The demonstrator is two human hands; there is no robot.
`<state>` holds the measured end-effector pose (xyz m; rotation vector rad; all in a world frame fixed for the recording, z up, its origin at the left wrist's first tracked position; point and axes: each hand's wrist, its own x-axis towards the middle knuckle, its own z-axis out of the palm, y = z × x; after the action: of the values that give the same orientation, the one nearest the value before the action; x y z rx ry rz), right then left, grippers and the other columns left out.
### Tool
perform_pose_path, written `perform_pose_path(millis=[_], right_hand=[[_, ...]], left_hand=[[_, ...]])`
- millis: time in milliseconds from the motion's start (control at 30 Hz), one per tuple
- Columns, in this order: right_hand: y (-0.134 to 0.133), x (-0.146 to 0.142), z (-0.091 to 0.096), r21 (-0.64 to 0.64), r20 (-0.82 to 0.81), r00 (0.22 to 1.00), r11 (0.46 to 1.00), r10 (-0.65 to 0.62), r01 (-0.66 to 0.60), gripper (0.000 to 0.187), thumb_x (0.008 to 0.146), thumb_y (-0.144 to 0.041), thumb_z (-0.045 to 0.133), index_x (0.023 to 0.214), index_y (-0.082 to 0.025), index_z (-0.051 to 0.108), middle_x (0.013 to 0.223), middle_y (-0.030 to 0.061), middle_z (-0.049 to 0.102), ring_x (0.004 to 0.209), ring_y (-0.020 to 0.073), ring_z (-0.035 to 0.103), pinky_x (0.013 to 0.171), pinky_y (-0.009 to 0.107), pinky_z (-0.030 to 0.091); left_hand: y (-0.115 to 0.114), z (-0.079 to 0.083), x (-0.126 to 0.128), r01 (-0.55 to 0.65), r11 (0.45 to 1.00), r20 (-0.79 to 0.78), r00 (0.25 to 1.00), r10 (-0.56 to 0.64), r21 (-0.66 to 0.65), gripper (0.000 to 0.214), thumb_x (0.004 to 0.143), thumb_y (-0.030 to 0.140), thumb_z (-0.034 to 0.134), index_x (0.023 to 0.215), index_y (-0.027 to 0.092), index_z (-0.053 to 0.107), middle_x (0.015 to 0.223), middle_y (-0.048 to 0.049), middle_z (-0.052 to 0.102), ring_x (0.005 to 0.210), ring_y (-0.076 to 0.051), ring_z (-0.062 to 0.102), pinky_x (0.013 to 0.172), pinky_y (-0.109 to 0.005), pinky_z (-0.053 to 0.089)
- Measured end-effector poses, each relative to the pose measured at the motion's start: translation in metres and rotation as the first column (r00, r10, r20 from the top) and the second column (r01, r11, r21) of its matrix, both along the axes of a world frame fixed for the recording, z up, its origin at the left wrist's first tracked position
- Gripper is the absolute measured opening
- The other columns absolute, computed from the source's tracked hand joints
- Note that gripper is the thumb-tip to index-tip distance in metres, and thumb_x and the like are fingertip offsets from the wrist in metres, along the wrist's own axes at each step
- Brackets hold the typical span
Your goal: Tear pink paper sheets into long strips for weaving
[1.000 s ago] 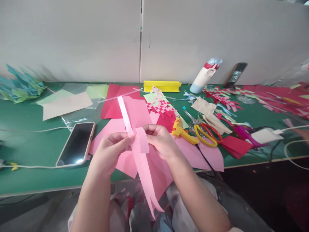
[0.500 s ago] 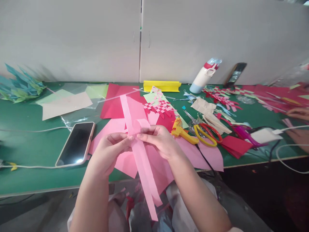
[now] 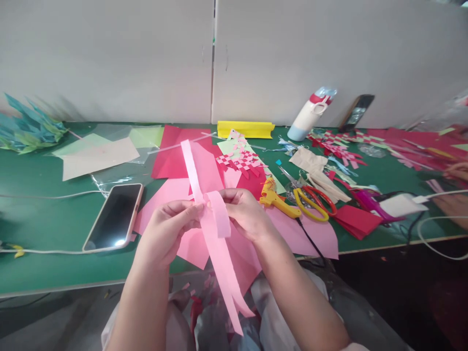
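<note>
Both my hands hold long pink paper strips (image 3: 218, 243) above the near edge of the green table (image 3: 54, 219). My left hand (image 3: 171, 229) pinches the strips where they cross, fingers closed. My right hand (image 3: 246, 212) is closed on a short end of strip folded over into a loop (image 3: 219, 214). One strip end points up and away (image 3: 190, 165); the other ends hang down past the table edge toward my lap. Pink and red paper sheets (image 3: 303, 231) lie flat under my hands.
A phone (image 3: 115, 217) on a white cable lies to the left. A yellow glue gun (image 3: 278, 200), yellow-and-red scissors (image 3: 314, 202), woven paper pieces (image 3: 243, 161), a bottle (image 3: 307, 117) and paper scraps lie to the right. Another person's hands (image 3: 455, 187) show at the right edge.
My right hand has folded the short strip end back down over the crossing into a loop; half a second ago it stood up behind. The hanging ends have swung slightly.
</note>
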<state>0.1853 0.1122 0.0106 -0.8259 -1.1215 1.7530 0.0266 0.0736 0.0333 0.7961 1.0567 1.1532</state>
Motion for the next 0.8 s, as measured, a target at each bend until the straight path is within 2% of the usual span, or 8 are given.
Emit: perform_pose_path(millis=[200, 367, 467, 800], right_hand=[[-0.0002, -0.0001, 0.0030, -0.023, 0.028, 0.999, 1.000, -0.018, 0.019, 0.019, 0.059, -0.028, 0.081, 0.074, -0.018, 0.073, 0.067, -0.0018, 0.067, 0.064, 0.0108, 0.061, 0.065, 0.025, 0.049], [-0.0001, 0.0028, 0.0013, -0.037, 0.023, 0.999, 0.999, 0.029, -0.028, 0.024, 0.057, -0.028, 0.083, 0.075, -0.017, 0.071, 0.070, -0.0011, 0.068, 0.066, 0.0109, 0.062, 0.069, 0.027, 0.049], [-0.0011, 0.0028, 0.0037, -0.042, 0.012, 1.000, 0.999, 0.028, -0.028, 0.024, 0.057, -0.031, 0.082, 0.073, -0.017, 0.071, 0.068, -0.0017, 0.067, 0.063, 0.0097, 0.061, 0.068, 0.026, 0.049], [-0.0019, 0.0013, 0.0060, -0.078, -0.023, 0.998, 0.995, 0.057, -0.059, 0.026, 0.060, -0.035, 0.080, 0.074, -0.016, 0.071, 0.069, 0.0008, 0.068, 0.065, 0.0136, 0.064, 0.069, 0.030, 0.054]], left_hand=[[0.0001, -0.0001, 0.0004, -0.008, 1.000, -0.003, 1.000, 0.008, -0.017, 0.013, 0.067, 0.026, 0.076, 0.063, 0.015, 0.072, 0.062, -0.0021, 0.068, 0.058, -0.008, 0.059, 0.058, -0.017, 0.049], [-0.0002, 0.0006, -0.0008, -0.039, 0.999, -0.003, 0.999, 0.039, -0.014, 0.010, 0.067, 0.025, 0.077, 0.065, 0.016, 0.073, 0.064, -0.0012, 0.068, 0.060, -0.008, 0.060, 0.059, -0.016, 0.050], [-0.0002, 0.0007, -0.0028, -0.014, 0.999, -0.003, 1.000, 0.014, -0.028, 0.012, 0.066, 0.027, 0.078, 0.067, 0.016, 0.074, 0.064, -0.0012, 0.068, 0.058, -0.007, 0.059, 0.060, -0.016, 0.051], [-0.0011, 0.0003, -0.0040, 0.006, 1.000, -0.047, 0.999, -0.007, -0.015, 0.014, 0.066, 0.027, 0.078, 0.070, 0.014, 0.075, 0.066, -0.0043, 0.069, 0.061, -0.010, 0.061, 0.064, -0.020, 0.053]])
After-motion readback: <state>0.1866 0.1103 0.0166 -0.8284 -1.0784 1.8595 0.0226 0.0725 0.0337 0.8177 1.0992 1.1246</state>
